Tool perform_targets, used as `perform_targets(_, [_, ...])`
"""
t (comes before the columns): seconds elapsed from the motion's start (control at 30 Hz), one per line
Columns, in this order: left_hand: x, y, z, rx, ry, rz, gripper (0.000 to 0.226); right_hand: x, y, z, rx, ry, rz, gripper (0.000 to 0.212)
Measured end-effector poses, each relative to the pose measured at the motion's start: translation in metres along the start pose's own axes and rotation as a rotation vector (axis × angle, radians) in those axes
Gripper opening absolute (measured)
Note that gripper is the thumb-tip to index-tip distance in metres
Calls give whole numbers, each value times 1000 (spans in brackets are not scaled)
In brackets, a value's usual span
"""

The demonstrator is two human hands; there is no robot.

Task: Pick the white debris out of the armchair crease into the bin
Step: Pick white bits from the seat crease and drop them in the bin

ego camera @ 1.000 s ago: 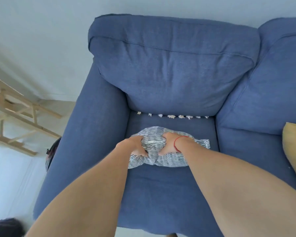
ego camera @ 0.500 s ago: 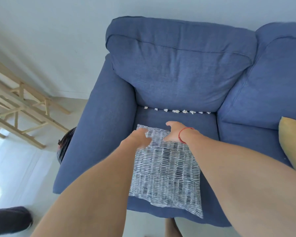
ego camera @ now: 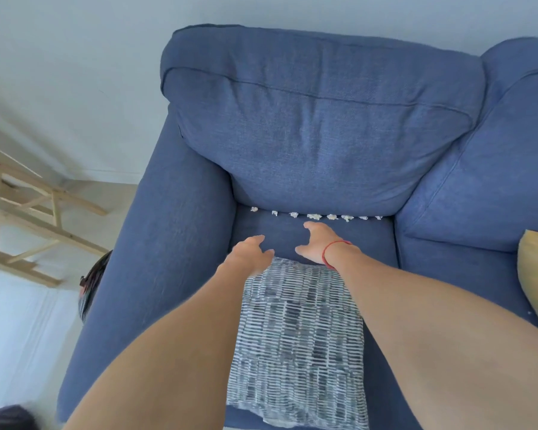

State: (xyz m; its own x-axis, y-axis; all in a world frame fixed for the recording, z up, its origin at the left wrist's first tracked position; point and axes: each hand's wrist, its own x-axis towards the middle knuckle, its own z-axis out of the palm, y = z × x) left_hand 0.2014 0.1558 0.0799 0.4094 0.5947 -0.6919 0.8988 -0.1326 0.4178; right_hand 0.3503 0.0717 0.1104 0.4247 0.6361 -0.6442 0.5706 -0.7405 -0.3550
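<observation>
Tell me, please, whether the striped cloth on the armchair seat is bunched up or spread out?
Spread out. The striped cloth lies flat on the seat cushion, its front edge draping over the cushion's edge; neither hand holds it.

No readable text or label, as far as the blur allows

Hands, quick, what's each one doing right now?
Left hand: open, holding nothing, above the patterned cloth.
Right hand: open, holding nothing, near the white debris.

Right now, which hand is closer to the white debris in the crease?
Right. The right hand reaches just short of the white debris, fingertips below the middle bits. The left hand sits farther back and left, by the patterned cloth.
</observation>
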Motion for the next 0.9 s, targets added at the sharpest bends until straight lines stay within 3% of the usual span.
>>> perform_targets(0.2, [46, 2, 5, -66, 26, -5, 61, 55, 10, 1, -13, -35, -2, 61])
perform_targets(0.4, [84, -7, 0, -55, -86, -128, 67, 95, 3, 10, 16, -98, -15, 63])
perform_targets(0.9, [242, -30, -6, 129, -100, -4, 63, 240, -8, 72, 5, -192, -35, 62])
